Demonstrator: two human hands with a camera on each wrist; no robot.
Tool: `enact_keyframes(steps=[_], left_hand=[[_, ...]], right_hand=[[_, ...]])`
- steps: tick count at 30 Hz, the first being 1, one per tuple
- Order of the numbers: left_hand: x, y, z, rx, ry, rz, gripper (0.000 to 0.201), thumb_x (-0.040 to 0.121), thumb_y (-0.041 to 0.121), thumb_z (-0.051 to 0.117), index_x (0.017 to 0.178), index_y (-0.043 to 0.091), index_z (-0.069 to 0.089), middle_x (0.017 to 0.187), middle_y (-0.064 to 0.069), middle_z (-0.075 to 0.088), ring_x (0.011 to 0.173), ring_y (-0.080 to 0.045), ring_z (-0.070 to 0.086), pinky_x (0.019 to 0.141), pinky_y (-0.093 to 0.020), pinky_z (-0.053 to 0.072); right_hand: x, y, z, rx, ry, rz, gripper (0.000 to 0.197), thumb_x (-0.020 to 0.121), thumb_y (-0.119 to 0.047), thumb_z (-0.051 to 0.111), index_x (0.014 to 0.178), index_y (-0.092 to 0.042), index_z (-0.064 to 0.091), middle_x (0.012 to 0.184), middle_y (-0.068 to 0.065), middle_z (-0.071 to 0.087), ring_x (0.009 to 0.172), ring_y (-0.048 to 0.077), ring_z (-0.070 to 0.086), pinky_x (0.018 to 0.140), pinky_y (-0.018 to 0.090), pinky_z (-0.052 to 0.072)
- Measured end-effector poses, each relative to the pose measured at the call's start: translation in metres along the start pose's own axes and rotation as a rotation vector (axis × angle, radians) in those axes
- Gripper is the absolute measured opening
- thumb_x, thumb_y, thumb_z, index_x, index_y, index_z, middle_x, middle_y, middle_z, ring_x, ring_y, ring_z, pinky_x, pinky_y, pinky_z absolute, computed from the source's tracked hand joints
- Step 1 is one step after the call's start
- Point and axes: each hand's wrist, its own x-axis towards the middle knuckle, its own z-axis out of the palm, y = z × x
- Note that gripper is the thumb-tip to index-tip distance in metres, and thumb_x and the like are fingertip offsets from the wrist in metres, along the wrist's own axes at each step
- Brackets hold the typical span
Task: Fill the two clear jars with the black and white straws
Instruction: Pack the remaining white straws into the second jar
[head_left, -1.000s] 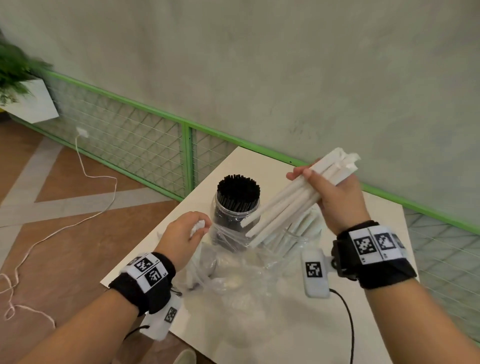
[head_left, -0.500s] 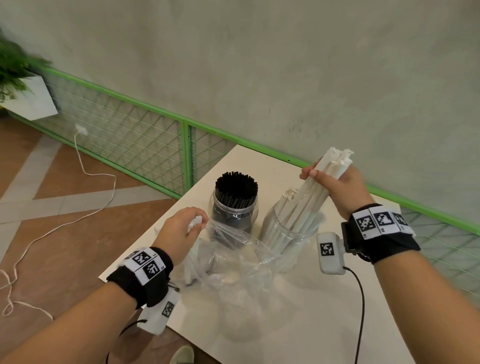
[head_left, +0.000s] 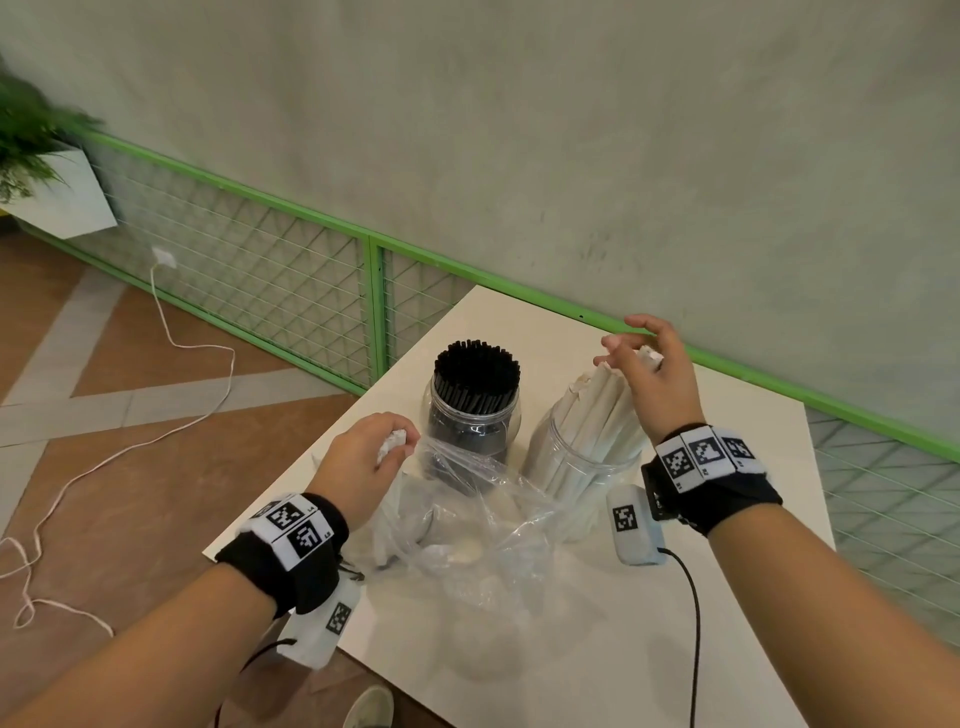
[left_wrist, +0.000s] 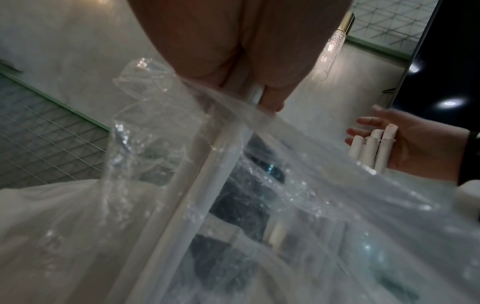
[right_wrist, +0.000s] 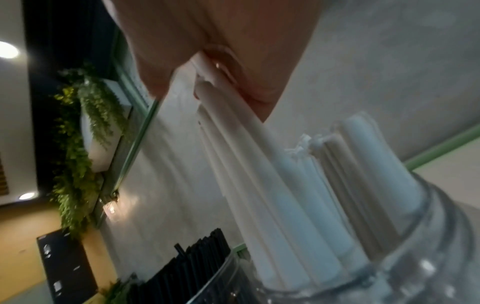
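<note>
Two clear jars stand on the white table (head_left: 727, 597). The left jar (head_left: 470, 434) is packed with black straws (head_left: 477, 375). In the right jar (head_left: 582, 467) white straws (head_left: 597, 410) stand leaning. My right hand (head_left: 649, 371) hovers over their tops with fingers spread, palm touching the straw ends (left_wrist: 371, 148), gripping nothing. In the right wrist view the white straws (right_wrist: 259, 185) run from my palm into the jar (right_wrist: 405, 263). My left hand (head_left: 371, 460) pinches the top of a white straw (left_wrist: 182, 195) along with the film of a clear plastic bag (head_left: 467, 514).
The crumpled bag lies in front of both jars and covers the near left of the table. A green-framed mesh fence (head_left: 291, 280) and a grey wall stand behind. A white cable (head_left: 171, 332) trails across the floor at the left.
My right hand lowered its bundle of white straws into the right jar and opened its fingers over their tops. My left hand stayed by the bag.
</note>
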Motion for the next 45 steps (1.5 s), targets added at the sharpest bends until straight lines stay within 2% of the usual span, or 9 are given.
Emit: enact_keyframes(steps=[5, 8, 13, 18, 24, 31, 34, 40, 45], left_hand=[[0.0, 0.001, -0.001, 0.006, -0.009, -0.01, 0.019, 0.091, 0.012, 0.054, 0.086, 0.029, 0.057, 0.095, 0.012, 0.06, 0.093, -0.008, 0.053, 0.08, -0.021, 0.033], [0.0, 0.001, -0.002, 0.018, -0.014, -0.013, 0.017, 0.091, 0.013, 0.054, 0.086, 0.028, 0.057, 0.096, 0.011, 0.061, 0.094, -0.007, 0.052, 0.082, -0.021, 0.033], [0.002, -0.001, -0.002, 0.022, -0.025, -0.008, 0.018, 0.091, 0.014, 0.054, 0.085, 0.031, 0.056, 0.096, 0.01, 0.061, 0.094, -0.009, 0.054, 0.082, -0.023, 0.035], [0.001, 0.003, -0.002, 0.021, -0.019, -0.011, 0.017, 0.092, 0.013, 0.053, 0.086, 0.029, 0.057, 0.098, 0.01, 0.061, 0.094, -0.007, 0.051, 0.078, -0.019, 0.031], [0.0, 0.001, -0.003, 0.007, -0.017, -0.013, 0.016, 0.091, 0.012, 0.054, 0.086, 0.027, 0.058, 0.097, 0.011, 0.06, 0.094, -0.008, 0.052, 0.081, -0.022, 0.034], [0.0, 0.0, -0.002, 0.011, 0.002, -0.005, 0.016, 0.09, 0.01, 0.055, 0.087, 0.025, 0.059, 0.092, 0.017, 0.059, 0.092, -0.006, 0.053, 0.08, -0.022, 0.035], [0.0, 0.001, -0.003, 0.015, 0.001, -0.003, 0.016, 0.09, 0.01, 0.055, 0.086, 0.025, 0.059, 0.092, 0.018, 0.058, 0.091, -0.006, 0.053, 0.079, -0.021, 0.033], [0.0, 0.001, -0.004, 0.017, -0.005, -0.029, 0.015, 0.091, 0.013, 0.055, 0.087, 0.026, 0.059, 0.095, 0.013, 0.06, 0.093, -0.007, 0.053, 0.082, -0.022, 0.032], [0.003, 0.003, -0.003, 0.03, -0.009, -0.017, 0.016, 0.09, 0.01, 0.056, 0.086, 0.026, 0.059, 0.093, 0.013, 0.061, 0.092, -0.008, 0.054, 0.076, -0.004, 0.027]], right_hand=[[-0.002, 0.002, -0.006, -0.114, 0.056, -0.045, 0.03, 0.1, -0.031, 0.042, 0.097, -0.017, 0.068, 0.098, 0.0, 0.071, 0.083, 0.006, 0.066, 0.077, 0.021, 0.049], [-0.001, 0.005, -0.012, -0.28, -0.049, -0.116, 0.022, 0.099, -0.017, 0.045, 0.113, -0.018, 0.063, 0.102, -0.001, 0.068, 0.084, 0.009, 0.064, 0.079, 0.015, 0.045], [0.006, 0.004, -0.018, -0.304, -0.139, 0.068, 0.026, 0.083, -0.034, 0.07, 0.108, -0.027, 0.064, 0.098, -0.013, 0.067, 0.088, -0.007, 0.059, 0.084, 0.017, 0.043], [0.004, 0.014, -0.011, -0.338, -0.231, 0.019, 0.027, 0.081, -0.006, 0.07, 0.098, -0.025, 0.06, 0.095, -0.015, 0.062, 0.089, -0.001, 0.057, 0.082, 0.022, 0.043], [0.004, 0.01, -0.011, -0.424, -0.217, -0.13, 0.015, 0.09, -0.005, 0.057, 0.092, -0.019, 0.058, 0.096, -0.018, 0.059, 0.092, -0.008, 0.052, 0.077, 0.002, 0.034], [-0.01, 0.021, -0.002, -0.383, -0.219, -0.085, 0.013, 0.096, -0.02, 0.053, 0.106, -0.021, 0.063, 0.107, -0.007, 0.062, 0.094, -0.005, 0.053, 0.078, 0.002, 0.033], [-0.01, 0.023, -0.004, -0.375, -0.174, -0.094, 0.041, 0.092, -0.034, 0.057, 0.129, -0.019, 0.05, 0.127, -0.004, 0.052, 0.115, 0.009, 0.048, 0.089, 0.009, 0.032], [-0.03, 0.042, -0.029, -0.2, 0.048, 0.229, 0.115, 0.066, -0.071, 0.066, 0.151, -0.018, 0.01, 0.153, 0.002, 0.027, 0.139, 0.018, 0.029, 0.106, 0.031, 0.026], [-0.041, 0.064, -0.013, -0.276, -0.063, 0.374, 0.129, 0.056, -0.05, 0.084, 0.15, -0.025, -0.001, 0.154, 0.01, 0.025, 0.14, 0.024, 0.029, 0.112, 0.039, 0.028]])
